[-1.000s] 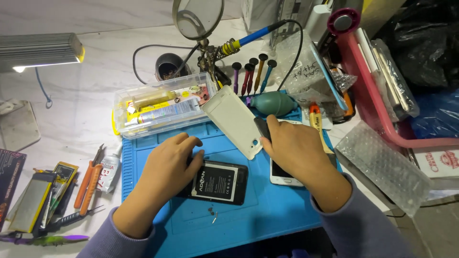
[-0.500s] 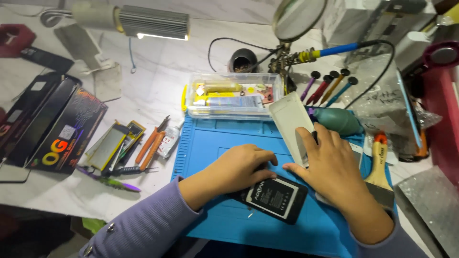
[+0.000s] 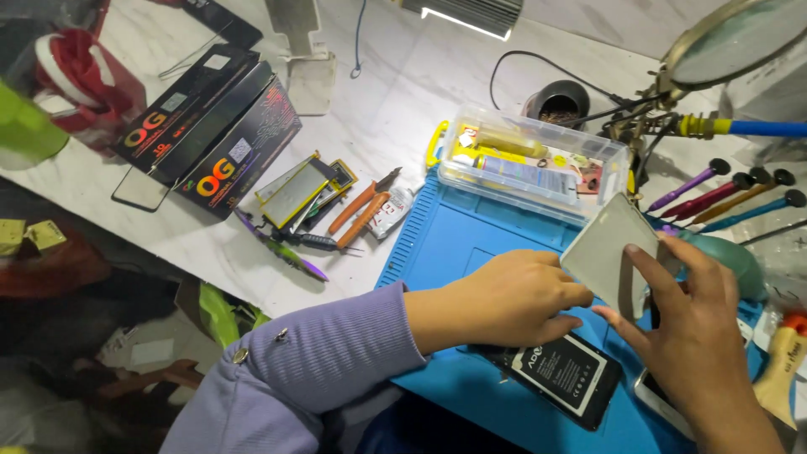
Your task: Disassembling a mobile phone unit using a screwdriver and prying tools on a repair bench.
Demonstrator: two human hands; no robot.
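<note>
My left hand [image 3: 504, 298] rests on the blue work mat [image 3: 454, 244], fingertips touching the lower edge of a grey-white phone back cover [image 3: 607, 250]. My right hand [image 3: 693, 336] grips that cover from the right and holds it tilted up off the mat. A black phone battery [image 3: 563, 374] with a white label lies flat on the mat just under my left hand. A white phone [image 3: 660, 402] peeks out beneath my right wrist, mostly hidden.
A clear plastic parts box [image 3: 534, 164] stands behind the mat. Orange cutters [image 3: 361, 214], flat batteries [image 3: 298, 193] and black cartons [image 3: 206, 126] lie to the left. Screwdrivers [image 3: 723, 197], a teal blower [image 3: 735, 261] and a magnifier [image 3: 735, 38] sit at the right.
The view has swung left and closer, bringing the black cartons and table edge into sight. Both hands stay on the back cover above the battery, with little shift.
</note>
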